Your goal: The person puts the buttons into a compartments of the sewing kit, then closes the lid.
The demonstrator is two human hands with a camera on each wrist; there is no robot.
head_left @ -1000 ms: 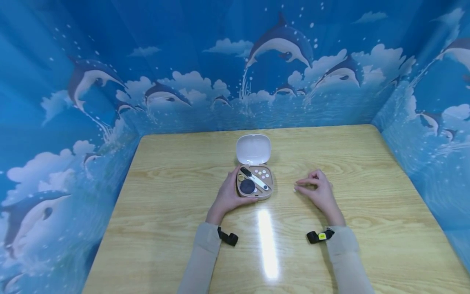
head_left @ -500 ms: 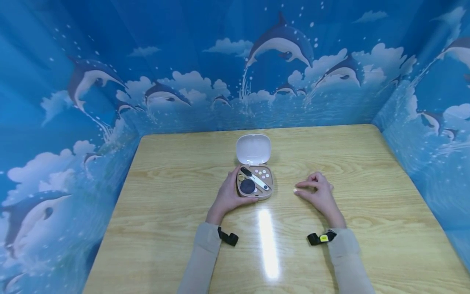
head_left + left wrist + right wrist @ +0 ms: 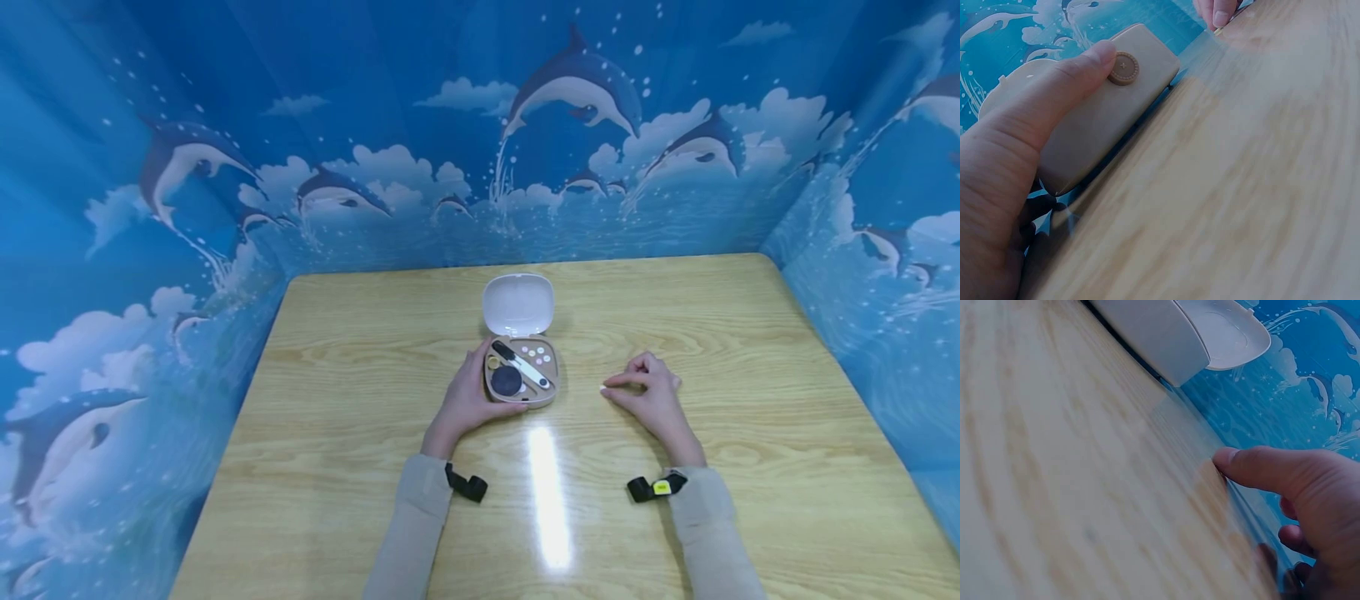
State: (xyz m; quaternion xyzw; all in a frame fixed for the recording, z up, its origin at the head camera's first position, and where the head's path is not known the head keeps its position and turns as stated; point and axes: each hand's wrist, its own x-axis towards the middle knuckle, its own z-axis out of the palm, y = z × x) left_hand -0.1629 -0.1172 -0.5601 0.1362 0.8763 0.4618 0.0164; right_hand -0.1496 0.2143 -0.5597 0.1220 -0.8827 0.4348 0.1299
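My left hand (image 3: 463, 400) grips the left side of a small beige sewing case (image 3: 542, 402), its white lid (image 3: 517, 305) standing open behind. In the left wrist view the thumb lies against a round brown knob (image 3: 1124, 67) on the case's front. Inside are a black-and-white tool (image 3: 522, 367), a dark round disc (image 3: 506, 382), a gold-coloured round piece (image 3: 492, 362) and several small pale buttons (image 3: 540, 350). To the right of the case, my right hand (image 3: 651, 396) pinches a small white piece (image 3: 602, 387) low over the table; its exact kind is too small to tell.
The wood-grain table (image 3: 360, 333) has a bright light reflection in front of the case. A blue curtain (image 3: 420, 167) printed with dolphins surrounds its back and sides. A black camera band (image 3: 467, 485) sits on each wrist.
The right hand has shifted slightly and its thumb and forefinger have come closer together on the small white piece. The left hand and the case have stayed put.
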